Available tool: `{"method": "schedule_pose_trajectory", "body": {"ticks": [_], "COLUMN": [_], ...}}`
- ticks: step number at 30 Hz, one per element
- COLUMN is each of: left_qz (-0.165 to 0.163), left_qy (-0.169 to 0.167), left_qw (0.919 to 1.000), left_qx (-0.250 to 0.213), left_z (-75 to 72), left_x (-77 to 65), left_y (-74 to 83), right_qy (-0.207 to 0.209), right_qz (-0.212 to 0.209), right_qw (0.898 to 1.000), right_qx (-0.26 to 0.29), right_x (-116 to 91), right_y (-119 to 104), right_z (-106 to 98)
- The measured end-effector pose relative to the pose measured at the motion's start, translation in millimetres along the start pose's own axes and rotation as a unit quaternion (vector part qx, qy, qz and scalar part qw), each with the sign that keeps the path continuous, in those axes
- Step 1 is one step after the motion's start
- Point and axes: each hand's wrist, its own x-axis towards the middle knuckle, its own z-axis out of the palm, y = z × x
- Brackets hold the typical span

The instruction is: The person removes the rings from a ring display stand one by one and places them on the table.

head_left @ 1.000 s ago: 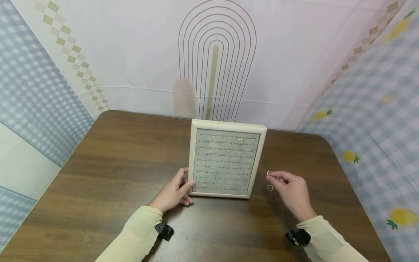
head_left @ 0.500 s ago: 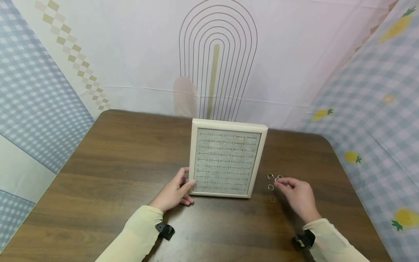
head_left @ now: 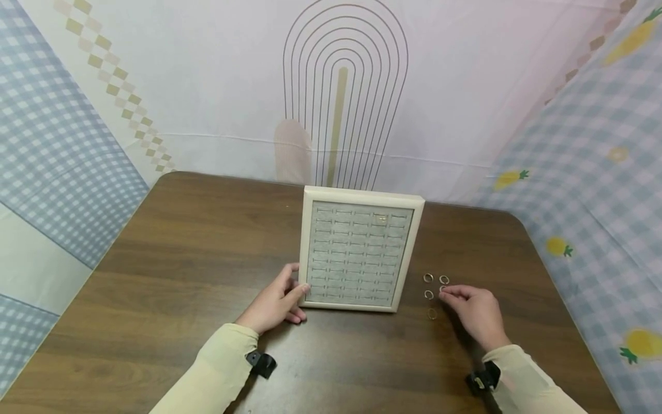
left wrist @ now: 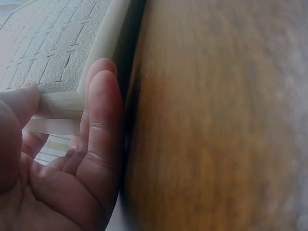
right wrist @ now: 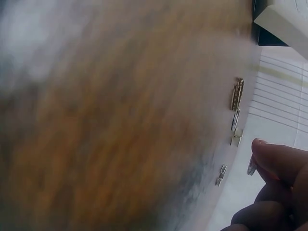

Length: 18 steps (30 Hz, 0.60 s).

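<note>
A ring display board (head_left: 357,253), grey padded with rows of slots in a cream frame, stands on the table. One gold-coloured ring (head_left: 381,218) sits in a top-row slot. My left hand (head_left: 274,300) grips the board's lower left corner, thumb on the front; the left wrist view shows its fingers (left wrist: 105,113) at the frame edge. Right of the board, my right hand (head_left: 476,313) pinches a small silvery ring (right wrist: 251,166) between thumb and forefinger. Beside its fingertips lie several loose rings, among them a gold one (head_left: 428,278), another (head_left: 444,279) and a lower one (head_left: 431,313).
The brown wooden table (head_left: 196,241) extends around the board on both sides. A white curtain (head_left: 217,75) with arch lines hangs behind it. Checked cloths hang at the left and, with pineapple prints, at the right (head_left: 584,230).
My right hand has moved right and slightly nearer me, from the upper left ring to beside the upper right one. More rings are uncovered. My left hand and the board hold still.
</note>
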Motion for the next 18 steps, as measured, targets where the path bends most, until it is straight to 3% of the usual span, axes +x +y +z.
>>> {"method": "schedule_pose_trajectory", "body": {"ticks": [18], "left_qz": [-0.002], "left_qy": [0.003], "left_qw": [1.0], "left_qx": [0.004], "left_z": [0.6], "left_x": [-0.5], "left_y": [1.3], "right_qy": [-0.075], "right_qz": [0.02], "right_qw": [0.996], "right_qx": [-0.034], "right_x": [4.5], "right_y": [11.0], "right_z": [-5.6]}}
